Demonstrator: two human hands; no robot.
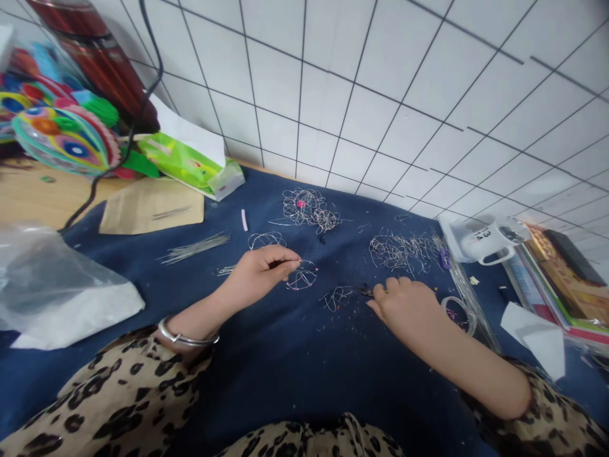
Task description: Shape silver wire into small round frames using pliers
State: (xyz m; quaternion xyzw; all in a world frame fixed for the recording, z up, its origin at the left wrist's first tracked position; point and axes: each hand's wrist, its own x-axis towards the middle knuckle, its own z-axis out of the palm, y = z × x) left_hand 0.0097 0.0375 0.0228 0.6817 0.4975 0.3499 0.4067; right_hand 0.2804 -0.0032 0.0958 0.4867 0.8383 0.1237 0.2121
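My left hand (pixel 263 270) pinches the edge of a round wire piece with small pink beads (pixel 301 287) between thumb and fingertips. Closed around what look like small dark pliers (pixel 365 291), my right hand (pixel 406 304) hides their handles; the tips point left. Loose wire scraps (pixel 337 298) lie just left of those tips. Behind my left hand is a bent wire ring (pixel 267 239), partly covered by it. Farther back sit a wire tangle with a pink spot (pixel 309 209) and another tangle of wire (pixel 402 251).
Straight wires (pixel 197 247) and a brown envelope (pixel 152 206) lie to the left, near a plastic bag (pixel 61 292). On the right are a round container of beads (pixel 458 315), purple-handled scissors (pixel 444 257) and a white mug (pixel 492 241). A tiled wall (pixel 333 95) bounds the back.
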